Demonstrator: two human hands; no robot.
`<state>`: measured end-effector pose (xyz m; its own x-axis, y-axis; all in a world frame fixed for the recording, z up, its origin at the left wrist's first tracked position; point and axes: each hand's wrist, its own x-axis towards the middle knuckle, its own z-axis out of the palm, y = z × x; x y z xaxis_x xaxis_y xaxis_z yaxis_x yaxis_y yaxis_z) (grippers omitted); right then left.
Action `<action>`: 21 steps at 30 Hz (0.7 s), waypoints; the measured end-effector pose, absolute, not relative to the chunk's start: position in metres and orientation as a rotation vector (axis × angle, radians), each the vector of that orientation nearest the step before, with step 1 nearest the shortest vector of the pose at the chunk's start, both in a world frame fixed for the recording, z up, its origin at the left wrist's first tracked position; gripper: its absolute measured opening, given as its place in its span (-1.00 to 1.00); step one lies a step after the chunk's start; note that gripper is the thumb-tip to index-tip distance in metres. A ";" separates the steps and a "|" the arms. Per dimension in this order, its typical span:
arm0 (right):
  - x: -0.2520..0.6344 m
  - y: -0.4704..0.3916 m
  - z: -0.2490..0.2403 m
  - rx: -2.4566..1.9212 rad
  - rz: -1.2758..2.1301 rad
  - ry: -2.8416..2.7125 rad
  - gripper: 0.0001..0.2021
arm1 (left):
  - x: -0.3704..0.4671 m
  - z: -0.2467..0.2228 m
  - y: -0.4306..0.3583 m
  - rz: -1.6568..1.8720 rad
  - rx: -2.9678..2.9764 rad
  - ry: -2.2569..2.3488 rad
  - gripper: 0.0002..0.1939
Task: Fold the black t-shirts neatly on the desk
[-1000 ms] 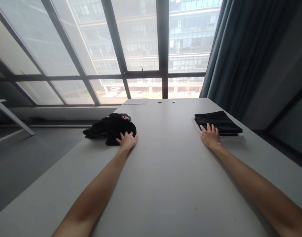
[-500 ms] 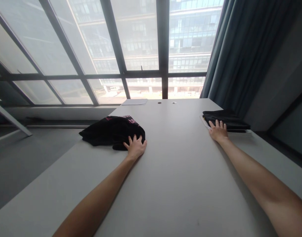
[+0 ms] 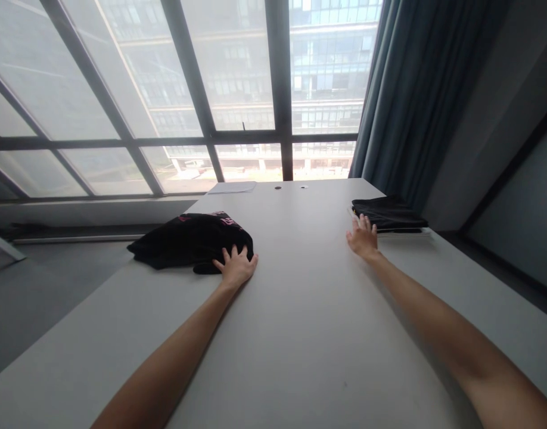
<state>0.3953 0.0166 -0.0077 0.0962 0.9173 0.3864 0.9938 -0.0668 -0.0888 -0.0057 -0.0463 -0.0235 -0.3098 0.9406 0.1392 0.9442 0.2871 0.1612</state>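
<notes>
Pink lettering [image 3: 227, 221] on the black cloth [image 3: 179, 241], illegibly small

Bright backlight w/ glare thru windows [image 3: 240, 71], curtain [image 3: 403, 101] v. dim, frame edges stretched.

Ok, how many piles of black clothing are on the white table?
2: the loose black garment with pink print under the left hand, and the folded black clothing by the right hand. More layers may be hidden within either.

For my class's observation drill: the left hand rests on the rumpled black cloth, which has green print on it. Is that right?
Not quite: the head view shows pink print, not green. The left hand does rest on the rumpled black cloth.
</notes>
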 end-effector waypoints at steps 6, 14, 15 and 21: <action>0.433 0.005 -0.018 -2.194 -0.238 -1.868 -0.41 | -0.005 -0.026 -0.044 -0.332 -1.821 -2.494 -0.31; 0.399 -0.008 -0.030 -2.048 -0.321 -1.928 -0.59 | -0.005 -0.026 -0.045 -0.321 -1.809 -2.467 -0.32; 0.400 -0.004 -0.028 -2.066 -0.322 -1.906 -0.59 | -0.005 -0.026 -0.046 -0.318 -1.808 -2.468 -0.32; 0.411 0.006 -0.031 -2.121 -0.200 -1.886 -0.59 | -0.004 -0.026 -0.044 -0.314 -1.801 -2.482 -0.31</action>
